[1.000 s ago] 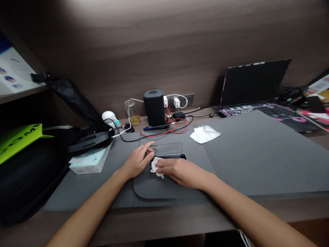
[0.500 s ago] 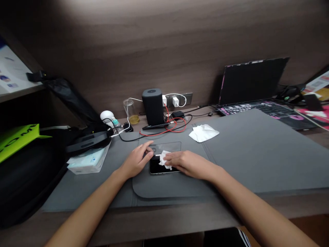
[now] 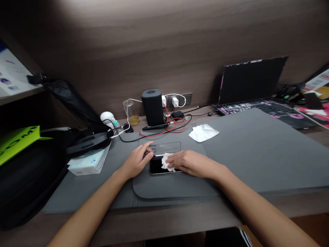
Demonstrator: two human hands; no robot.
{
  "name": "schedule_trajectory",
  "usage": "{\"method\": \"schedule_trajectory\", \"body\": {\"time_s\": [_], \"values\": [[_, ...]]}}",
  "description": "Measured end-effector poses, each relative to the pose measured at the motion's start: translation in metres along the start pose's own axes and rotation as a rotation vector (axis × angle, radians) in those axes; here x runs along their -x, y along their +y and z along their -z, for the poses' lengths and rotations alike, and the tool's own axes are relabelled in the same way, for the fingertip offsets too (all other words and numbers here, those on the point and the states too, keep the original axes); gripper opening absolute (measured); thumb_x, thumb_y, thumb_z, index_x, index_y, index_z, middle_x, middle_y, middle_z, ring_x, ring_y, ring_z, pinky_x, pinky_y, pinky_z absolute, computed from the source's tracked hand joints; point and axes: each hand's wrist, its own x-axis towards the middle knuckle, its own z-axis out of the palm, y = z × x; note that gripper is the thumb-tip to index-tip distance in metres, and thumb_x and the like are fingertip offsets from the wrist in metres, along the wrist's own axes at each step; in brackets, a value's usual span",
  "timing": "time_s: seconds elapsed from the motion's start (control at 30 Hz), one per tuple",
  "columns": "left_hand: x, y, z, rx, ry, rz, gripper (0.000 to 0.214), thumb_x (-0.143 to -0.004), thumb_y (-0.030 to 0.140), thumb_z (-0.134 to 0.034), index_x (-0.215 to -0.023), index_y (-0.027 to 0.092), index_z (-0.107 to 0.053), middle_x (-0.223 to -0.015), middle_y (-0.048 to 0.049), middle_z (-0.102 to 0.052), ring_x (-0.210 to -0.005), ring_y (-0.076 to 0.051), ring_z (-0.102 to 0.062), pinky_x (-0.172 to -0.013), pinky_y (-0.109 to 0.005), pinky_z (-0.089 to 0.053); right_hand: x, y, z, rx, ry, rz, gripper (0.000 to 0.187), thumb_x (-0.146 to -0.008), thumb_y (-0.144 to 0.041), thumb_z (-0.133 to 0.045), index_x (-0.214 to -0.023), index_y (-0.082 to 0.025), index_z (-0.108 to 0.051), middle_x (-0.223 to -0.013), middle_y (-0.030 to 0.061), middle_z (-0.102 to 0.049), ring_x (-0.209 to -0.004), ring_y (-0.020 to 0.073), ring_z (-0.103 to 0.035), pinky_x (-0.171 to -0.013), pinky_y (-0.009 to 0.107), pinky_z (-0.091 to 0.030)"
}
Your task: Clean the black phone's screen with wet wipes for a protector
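Observation:
A phone [image 3: 156, 167] lies flat on the grey desk mat, its dark screen facing up. Directly behind it is a clear, thin-edged piece [image 3: 168, 146] that looks like a transparent phone case. My right hand [image 3: 189, 161] pinches a crumpled white tissue [image 3: 166, 163] and presses it on the screen. At the left end of the phone and the clear piece rests my left hand [image 3: 137, 157], thumb and index finger stretched apart, the other fingers curled and partly hidden. Whether the left fingertips touch the phone or only the clear piece is hard to see.
Another tissue [image 3: 204, 133] lies on the mat [image 3: 257, 154] to the right. Behind are a black speaker [image 3: 152, 108], a glass jar [image 3: 132, 115] and red cables [image 3: 180, 124]. A tissue pack [image 3: 88, 163] sits left, a laptop [image 3: 253, 82] back right.
My right hand and its tissue have shifted slightly right and toward me across the phone screen. The left hand stays in place.

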Motion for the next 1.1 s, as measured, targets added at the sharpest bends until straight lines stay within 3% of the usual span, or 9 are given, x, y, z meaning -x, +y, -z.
{"method": "schedule_trajectory", "body": {"time_s": [0.33, 0.77, 0.93, 1.1], "values": [[0.0, -0.001, -0.001, -0.001, 0.006, 0.001, 0.045, -0.103, 0.04, -0.04, -0.142, 0.018, -0.042, -0.107, -0.0066, -0.068, -0.101, -0.023, -0.062, -0.096, -0.038, -0.045, 0.003, 0.004, 0.001, -0.022, -0.008, -0.005, 0.03, -0.102, -0.016, -0.046, -0.114, -0.018, -0.073, -0.122, 0.008, -0.072, -0.124, 0.0198, -0.061, -0.109, 0.037, -0.045], [0.0, -0.002, -0.001, -0.003, 0.004, -0.007, 0.045, -0.103, 0.04, -0.041, -0.142, 0.018, -0.041, -0.107, -0.0071, -0.068, -0.102, -0.023, -0.061, -0.097, -0.04, -0.044, 0.012, 0.0, 0.009, 0.007, 0.036, -0.219, 0.03, -0.103, -0.023, -0.046, -0.113, -0.02, -0.074, -0.122, 0.0085, -0.072, -0.114, 0.0232, -0.066, -0.096, 0.035, -0.05], [0.001, -0.004, -0.002, -0.01, 0.006, -0.008, 0.045, -0.103, 0.04, -0.041, -0.143, 0.018, -0.041, -0.107, -0.0069, -0.069, -0.102, -0.023, -0.062, -0.097, -0.04, -0.045, 0.01, -0.003, 0.007, -0.032, -0.003, -0.151, 0.032, -0.103, -0.021, -0.044, -0.114, -0.02, -0.074, -0.124, 0.0084, -0.07, -0.117, 0.0222, -0.063, -0.1, 0.035, -0.048], [0.001, -0.003, -0.001, -0.008, -0.002, 0.003, 0.045, -0.103, 0.04, -0.042, -0.143, 0.018, -0.041, -0.108, -0.0069, -0.069, -0.103, -0.024, -0.061, -0.098, -0.041, -0.044, 0.017, 0.0, 0.015, -0.082, 0.005, -0.223, 0.03, -0.103, -0.025, -0.046, -0.111, -0.02, -0.074, -0.121, 0.0084, -0.071, -0.111, 0.0221, -0.064, -0.095, 0.035, -0.049]]}}
